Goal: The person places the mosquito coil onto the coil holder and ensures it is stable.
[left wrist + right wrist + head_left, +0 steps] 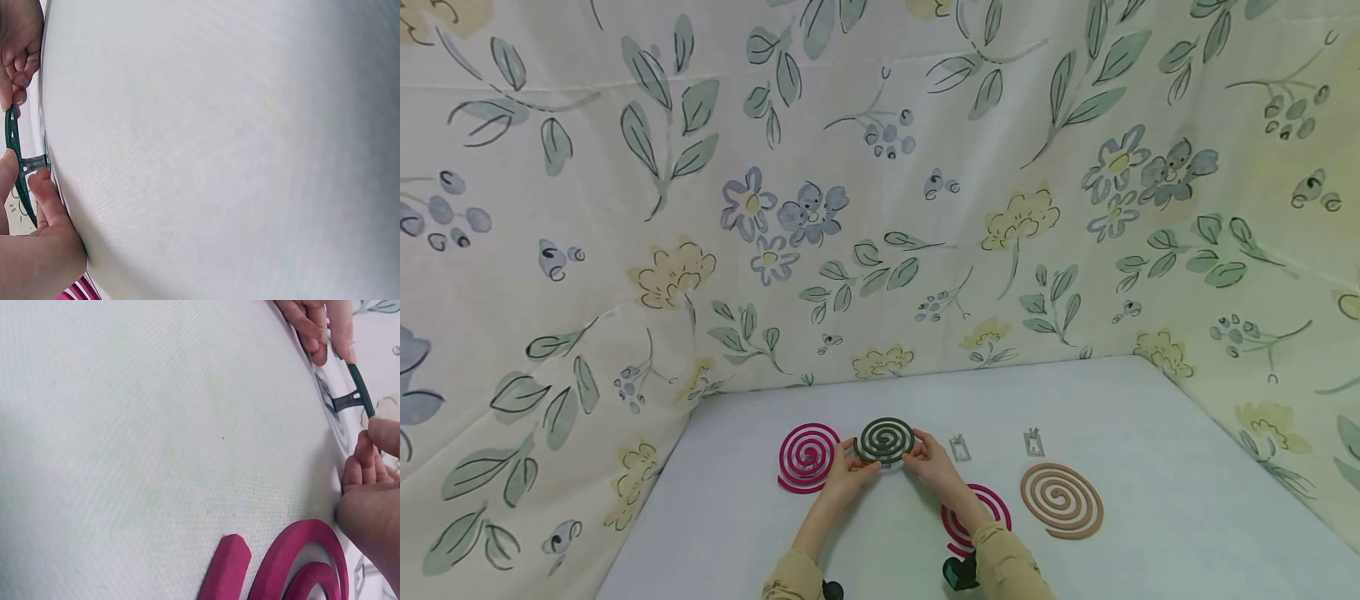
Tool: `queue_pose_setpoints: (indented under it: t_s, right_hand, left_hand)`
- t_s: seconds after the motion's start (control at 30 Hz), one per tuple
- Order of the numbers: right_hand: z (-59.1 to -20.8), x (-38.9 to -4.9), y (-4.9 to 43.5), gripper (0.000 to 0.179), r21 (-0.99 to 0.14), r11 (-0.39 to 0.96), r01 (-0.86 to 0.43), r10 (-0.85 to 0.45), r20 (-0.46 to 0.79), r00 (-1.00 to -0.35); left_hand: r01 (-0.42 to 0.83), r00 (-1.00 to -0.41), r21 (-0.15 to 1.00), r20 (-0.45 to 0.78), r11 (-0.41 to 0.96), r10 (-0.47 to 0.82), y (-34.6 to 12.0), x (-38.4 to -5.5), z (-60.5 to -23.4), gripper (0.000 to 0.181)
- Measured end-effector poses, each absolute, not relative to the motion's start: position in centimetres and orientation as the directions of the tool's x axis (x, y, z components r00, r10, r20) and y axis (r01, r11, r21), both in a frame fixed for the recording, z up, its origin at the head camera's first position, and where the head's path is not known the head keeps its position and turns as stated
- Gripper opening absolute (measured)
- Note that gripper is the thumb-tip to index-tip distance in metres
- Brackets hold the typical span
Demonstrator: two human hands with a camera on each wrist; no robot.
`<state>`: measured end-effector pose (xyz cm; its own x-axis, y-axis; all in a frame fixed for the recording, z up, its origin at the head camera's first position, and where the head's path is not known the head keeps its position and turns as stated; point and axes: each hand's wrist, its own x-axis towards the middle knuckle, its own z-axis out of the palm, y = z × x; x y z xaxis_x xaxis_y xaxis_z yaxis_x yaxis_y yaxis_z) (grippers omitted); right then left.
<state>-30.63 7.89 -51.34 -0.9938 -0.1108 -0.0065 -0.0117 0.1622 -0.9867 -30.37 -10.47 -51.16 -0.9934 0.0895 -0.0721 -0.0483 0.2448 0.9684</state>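
A dark green mosquito coil [885, 439] is held level between both hands in the head view. My left hand [850, 473] pinches its left edge, thumb above and fingers below. On the opposite edge my right hand [934, 468] pinches the coil the same way. Both wrist views show it raised off the table, with a small metal stand [347, 401] reaching from the tabletop up to its underside. Beside the left hand lies a magenta mosquito coil [808, 457]. A second magenta coil [998, 507] is partly hidden under my right forearm.
A tan mosquito coil [1058, 497] lies to the right on the white table [722, 517]. Two flat metal stands lie behind it, one nearer the right hand [959, 448] and one farther right. Floral cloth [880, 275] hangs around the back and sides.
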Motion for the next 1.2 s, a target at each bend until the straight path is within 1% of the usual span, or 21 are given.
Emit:
queue_pose_setpoints:
  t_s: [0.23, 0.37, 0.53, 0.67, 0.73, 0.9, 1.0, 1.2]
  right_hand:
    - [-48.7, -28.8, 7.8, 0.054, -0.989, 0.148, -0.031, -0.124, 0.012, -0.992]
    - [-48.1, -28.4, 7.8, 0.054, -0.988, 0.147, -0.046, -0.126, 0.027, -0.992]
    - [-49.6, -29.4, 7.7, 0.054, -0.986, 0.162, -0.034, -0.107, 0.017, -0.994]
    - [-51.2, -30.5, 7.8, 0.055, -0.985, 0.169, -0.023, -0.1, 0.006, -0.995]
    - [-50.8, -30.3, 7.8, 0.055, -0.987, 0.159, -0.027, -0.105, 0.01, -0.994]
    - [-50.3, -29.9, 8.0, 0.056, -0.99, 0.135, -0.027, -0.118, 0.011, -0.993]
    - [-51.4, -30.8, 8.1, 0.058, -0.991, 0.135, -0.017, -0.116, 0.001, -0.993]
    - [-51.7, -31.0, 8.2, 0.059, -0.994, 0.104, -0.024, -0.131, 0.01, -0.991]
  left_hand:
    - [-0.039, -0.994, 0.966, -0.063, 0.257, 0.085, -10.5, -30.5, -51.4, 0.073]
    - [-0.03, -0.995, 0.97, -0.052, 0.241, 0.084, -10.4, -30.6, -51.5, 0.073]
    - [-0.024, -0.995, 0.973, -0.045, 0.231, 0.085, -10.3, -30.5, -51.4, 0.071]
    - [-0.017, -0.995, 0.973, -0.04, 0.231, 0.092, -10.1, -29.5, -49.9, 0.068]
    - [-0.012, -0.995, 0.974, -0.035, 0.228, 0.095, -10.0, -28.8, -48.9, 0.066]
    - [-0.009, -0.996, 0.974, -0.03, 0.225, 0.088, -10.0, -29.2, -49.4, 0.068]
    - [-0.014, -0.996, 0.977, -0.033, 0.213, 0.085, -10.0, -29.8, -50.1, 0.069]
    - [-0.011, -0.996, 0.978, -0.029, 0.21, 0.085, -10.1, -30.4, -51.3, 0.071]
